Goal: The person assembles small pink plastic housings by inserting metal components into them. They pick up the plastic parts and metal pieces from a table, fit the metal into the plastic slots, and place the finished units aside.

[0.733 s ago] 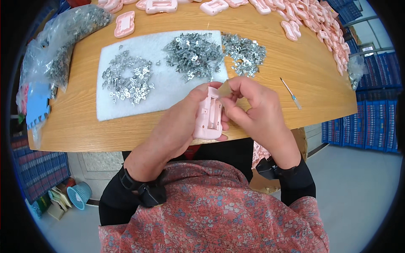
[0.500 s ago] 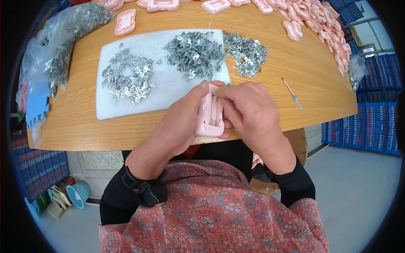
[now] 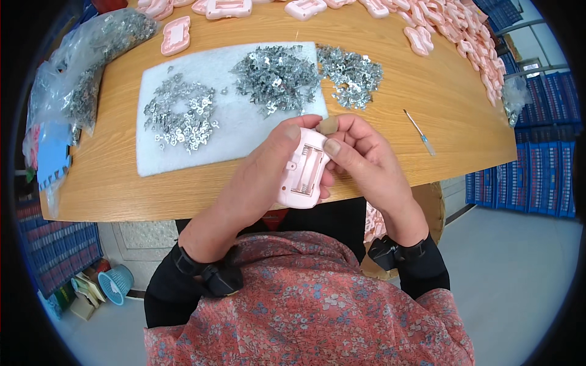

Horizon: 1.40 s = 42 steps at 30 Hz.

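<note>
Both hands hold one pink plastic housing [image 3: 303, 172] just over the near edge of the wooden table [image 3: 427, 104]. My left hand [image 3: 256, 177] grips its left side, thumb on the top corner. My right hand [image 3: 363, 161] clasps its right side, thumb pressing beside the open ribbed compartment. Beyond the hands lies a white foam pad [image 3: 238, 131] with two heaps of small metal clips [image 3: 278, 76], and a third heap [image 3: 354, 70] sits on the bare wood.
Several pink housings [image 3: 452, 24] line the far and right table edge. A small screwdriver [image 3: 420, 132] lies to the right. Clear bags of metal parts [image 3: 85, 67] sit at the left. Blue crates [image 3: 525, 171] stand on the floor at right.
My hands have lowered the pink housing slightly toward me and turned it, so its open compartment now shows. My right thumb has shifted onto its right edge.
</note>
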Available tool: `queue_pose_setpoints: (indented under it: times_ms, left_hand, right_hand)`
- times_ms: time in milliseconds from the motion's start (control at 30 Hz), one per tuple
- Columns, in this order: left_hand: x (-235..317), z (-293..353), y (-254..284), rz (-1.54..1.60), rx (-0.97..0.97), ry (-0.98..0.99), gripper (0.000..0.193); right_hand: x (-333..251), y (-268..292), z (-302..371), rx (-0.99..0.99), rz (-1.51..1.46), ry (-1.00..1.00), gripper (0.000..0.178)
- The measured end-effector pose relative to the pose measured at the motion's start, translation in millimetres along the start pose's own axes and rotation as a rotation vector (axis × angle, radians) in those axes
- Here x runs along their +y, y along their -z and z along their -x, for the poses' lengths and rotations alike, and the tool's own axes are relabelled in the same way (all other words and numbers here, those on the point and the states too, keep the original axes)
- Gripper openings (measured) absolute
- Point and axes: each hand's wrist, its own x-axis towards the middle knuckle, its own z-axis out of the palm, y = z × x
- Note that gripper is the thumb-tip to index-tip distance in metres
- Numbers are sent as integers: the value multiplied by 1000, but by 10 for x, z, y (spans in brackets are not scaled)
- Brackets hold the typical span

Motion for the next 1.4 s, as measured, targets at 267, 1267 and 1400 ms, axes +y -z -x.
queue_pose_setpoints:
  times_ms: [267,1267,1400]
  left_hand:
    - [-1,93,-18,-428,79,-189,33]
    - [-29,38,186,493,-203,230,44]
    - [-94,59,229,599,-266,213,46]
  right_hand:
    - [26,-3,11,1,-41,-17,27]
    - [9,-69,-68,8,187,13,8]
    - [8,-31,-40,-15,124,47,10]
